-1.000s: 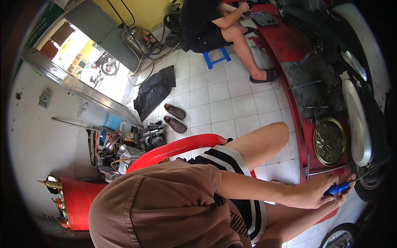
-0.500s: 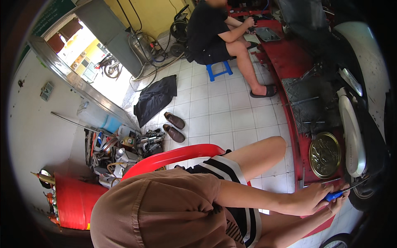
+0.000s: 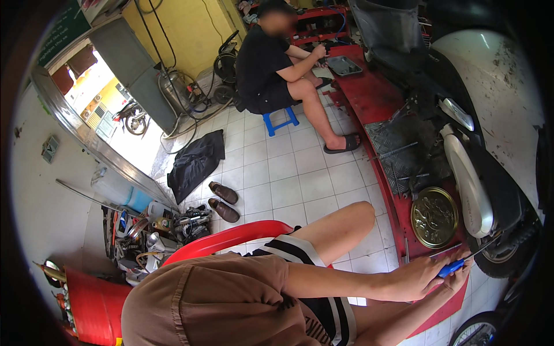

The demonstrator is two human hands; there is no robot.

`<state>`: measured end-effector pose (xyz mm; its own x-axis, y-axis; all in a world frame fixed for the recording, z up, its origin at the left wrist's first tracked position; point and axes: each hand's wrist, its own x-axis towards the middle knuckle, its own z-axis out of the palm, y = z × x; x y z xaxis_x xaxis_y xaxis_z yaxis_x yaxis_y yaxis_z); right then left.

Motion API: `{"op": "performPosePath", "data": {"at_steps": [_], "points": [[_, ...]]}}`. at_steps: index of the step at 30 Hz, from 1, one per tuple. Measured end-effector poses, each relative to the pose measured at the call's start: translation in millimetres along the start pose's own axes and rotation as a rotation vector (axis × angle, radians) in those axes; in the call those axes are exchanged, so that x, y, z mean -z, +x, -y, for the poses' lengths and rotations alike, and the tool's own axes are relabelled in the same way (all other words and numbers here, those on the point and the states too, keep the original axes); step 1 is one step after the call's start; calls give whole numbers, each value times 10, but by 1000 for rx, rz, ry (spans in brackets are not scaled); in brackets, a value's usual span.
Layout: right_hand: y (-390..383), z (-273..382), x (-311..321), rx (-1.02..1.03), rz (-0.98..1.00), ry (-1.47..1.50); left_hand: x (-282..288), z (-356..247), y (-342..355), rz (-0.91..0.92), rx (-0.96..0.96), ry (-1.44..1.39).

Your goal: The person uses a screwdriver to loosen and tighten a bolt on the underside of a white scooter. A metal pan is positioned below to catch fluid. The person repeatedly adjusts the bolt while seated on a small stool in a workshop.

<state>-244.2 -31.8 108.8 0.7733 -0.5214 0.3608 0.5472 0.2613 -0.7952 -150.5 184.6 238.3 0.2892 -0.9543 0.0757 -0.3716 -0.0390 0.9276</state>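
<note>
A screwdriver with a blue handle (image 3: 451, 268) is held low beside the rear part of a scooter (image 3: 470, 187). Its dark shaft points up and right toward the rear wheel (image 3: 495, 260); whether the tip touches anything I cannot tell. My left hand (image 3: 418, 279) closes on the handle from the left. Wrapped around it from the other side is my right hand (image 3: 460, 275), partly hidden by the handle and the left hand. Just above both hands, a round gold-coloured tray (image 3: 435, 217) lies on the red lift platform (image 3: 378, 98).
Tools, including a long metal bar (image 3: 398, 151), lie on the platform's dark plate. A co-worker (image 3: 262, 69) sits on a blue stool (image 3: 281, 121) at the platform's far end. Brown shoes (image 3: 224, 210), a black cloth (image 3: 196, 164) and a red chair (image 3: 231, 239) stand left. Another wheel (image 3: 476, 334) is lower right.
The whole view has shifted, so the scene sits further left and mostly lower. Both hands stay on the screwdriver beside the scooter's rear wheel.
</note>
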Motion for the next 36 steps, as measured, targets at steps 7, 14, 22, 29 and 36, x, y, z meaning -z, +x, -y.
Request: {"op": "performPosePath", "data": {"at_steps": [7,14,22,29,36], "points": [[14,-8,28,-4,-24,30,-103,71,4,-407,-371,169],[53,-12,-46,2,30,-11,34,-39,3,-44,0,13],[-17,-48,354,1,47,13,-51,85,-42,-169,-193,-26],[-31,-198,308,-14,40,43,-7,22,-84,-131,-85,-4],[41,28,-4,23,31,31,9,-4,15,-237,-153,-125]]}}
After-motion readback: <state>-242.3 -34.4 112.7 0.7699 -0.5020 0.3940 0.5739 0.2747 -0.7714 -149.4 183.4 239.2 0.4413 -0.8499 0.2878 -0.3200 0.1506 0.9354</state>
